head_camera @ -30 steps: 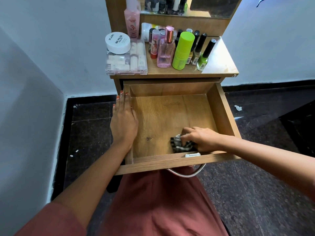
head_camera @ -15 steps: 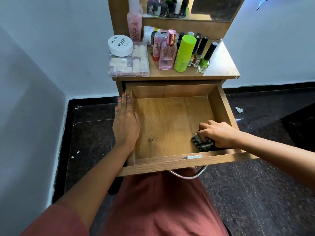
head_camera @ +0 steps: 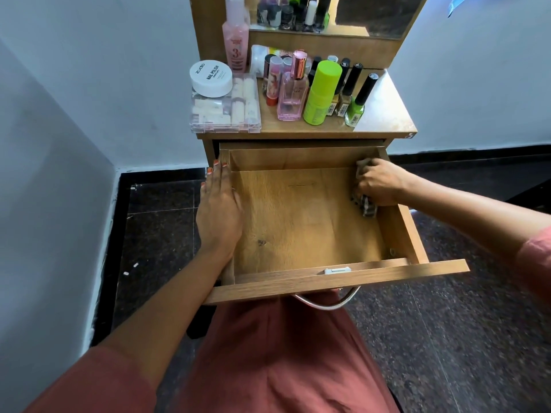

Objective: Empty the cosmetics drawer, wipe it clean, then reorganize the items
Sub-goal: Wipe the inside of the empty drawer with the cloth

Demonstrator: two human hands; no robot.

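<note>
Right hand fingers clamp a cloth against the drawer right wall; left hand lies flat, fingers straight, on its left wall.

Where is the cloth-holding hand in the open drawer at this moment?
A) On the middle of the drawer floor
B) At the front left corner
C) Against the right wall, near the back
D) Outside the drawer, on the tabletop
C: the right hand grips the dark cloth against the right wall of the drawer, close to the back corner, while the left hand rests flat along the left wall.
</note>
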